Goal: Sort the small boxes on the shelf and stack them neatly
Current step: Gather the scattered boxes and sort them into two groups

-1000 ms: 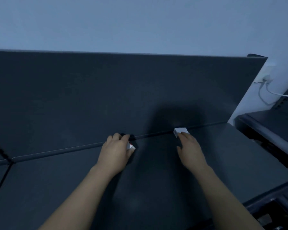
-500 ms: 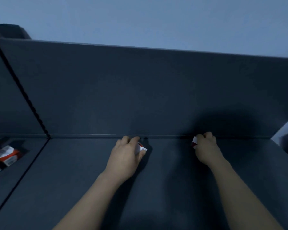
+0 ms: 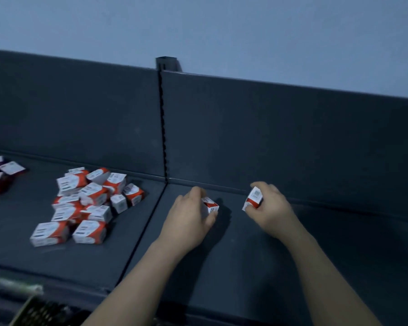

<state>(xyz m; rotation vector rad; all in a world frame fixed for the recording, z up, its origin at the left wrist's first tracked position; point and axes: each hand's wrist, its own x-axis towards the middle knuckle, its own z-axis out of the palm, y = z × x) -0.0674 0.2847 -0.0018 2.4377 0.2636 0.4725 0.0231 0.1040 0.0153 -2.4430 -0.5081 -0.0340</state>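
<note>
Two boxes are held: the left hand [image 3: 189,222] curls its fingers round the first box [image 3: 211,205], close to the shelf [image 3: 245,267] at centre frame, while the right hand [image 3: 272,208] pinches the second box [image 3: 253,200], tilted on end, just to its right. Unsorted, the loose pile [image 3: 90,203] lies well apart at middle left, nearer the left hand.
</note>
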